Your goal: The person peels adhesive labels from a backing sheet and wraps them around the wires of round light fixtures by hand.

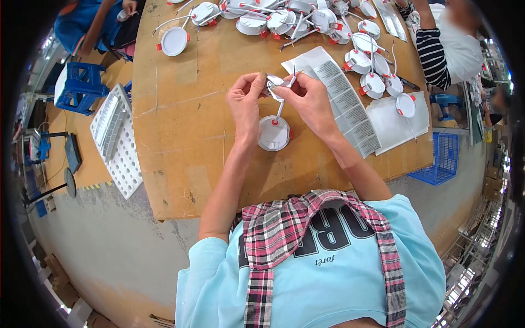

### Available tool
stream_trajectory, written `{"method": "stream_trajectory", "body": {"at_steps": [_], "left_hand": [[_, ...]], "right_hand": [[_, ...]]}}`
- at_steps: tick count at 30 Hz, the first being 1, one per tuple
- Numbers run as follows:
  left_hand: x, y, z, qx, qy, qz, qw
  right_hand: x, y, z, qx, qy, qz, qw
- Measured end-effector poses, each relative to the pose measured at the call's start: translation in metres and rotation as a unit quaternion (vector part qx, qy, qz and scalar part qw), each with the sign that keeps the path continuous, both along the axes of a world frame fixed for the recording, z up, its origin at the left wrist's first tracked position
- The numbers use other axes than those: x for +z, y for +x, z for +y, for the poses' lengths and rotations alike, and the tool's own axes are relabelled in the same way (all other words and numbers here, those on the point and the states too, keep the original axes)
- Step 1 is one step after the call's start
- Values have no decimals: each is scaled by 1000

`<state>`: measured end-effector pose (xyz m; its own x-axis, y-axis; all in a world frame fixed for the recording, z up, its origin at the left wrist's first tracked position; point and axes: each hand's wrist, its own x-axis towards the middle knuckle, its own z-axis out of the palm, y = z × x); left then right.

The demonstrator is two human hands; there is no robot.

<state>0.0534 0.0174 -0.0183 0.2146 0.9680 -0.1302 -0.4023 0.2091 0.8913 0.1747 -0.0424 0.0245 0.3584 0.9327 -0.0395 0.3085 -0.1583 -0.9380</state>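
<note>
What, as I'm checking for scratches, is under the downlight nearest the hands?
Brown tabletop shows all around the white downlight; whatever lies directly beneath it is covered and cannot be seen.

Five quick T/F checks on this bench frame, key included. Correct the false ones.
1. The left hand lies flat on the table. False: the left hand is raised, pinching a small white piece together with the right hand.
2. A cable runs from the round light nearest the person up toward the hands. True.
3. The printed sheet lies to the left of both hands. False: the printed sheet is on the right hand's side.
4. More round lights are clustered at the table's far side. True.
5. The blue crate stands on the table. False: the blue crate is beside it, lower down, at the right.
</note>
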Motion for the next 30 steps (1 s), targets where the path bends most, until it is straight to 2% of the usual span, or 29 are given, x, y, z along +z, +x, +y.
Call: {"method": "stream_trajectory", "body": {"at_steps": [2, 5, 8, 11, 14, 17, 20, 23, 26, 30], "left_hand": [[1, 1, -1, -1, 2, -16, 1000], [5, -1, -1, -19, -23, -74, 997], [20, 4, -5, -21, -61, -40, 997], [2, -3, 0, -76, 6, 6, 997], [1, -6, 3, -53, 38, 40, 997], [-8, -8, 7, -39, -3, 8, 999], [9, -14, 11, -87, -51, -19, 995], [11, -16, 5, -129, 5, 53, 990], [3, -21, 4, -132, 45, 59, 989], [2, -26, 5, -114, 9, 7, 993]], "right_hand": [[-4, 1, 2, -11, -2, 5, 1000], [-12, -4, 3, -32, 61, 74, 995], [-13, -6, 6, -44, 78, 131, 987], [-17, -4, 7, -43, 77, 137, 987], [-13, -10, 9, -55, 78, 160, 983], [-17, -10, 13, -49, 63, 151, 985], [-18, -7, 14, -36, 47, 102, 993], [-19, -5, 14, -32, 57, 60, 996], [-19, -6, 13, -26, 53, 106, 993], [-19, -5, 17, -14, 40, 145, 988]]}}
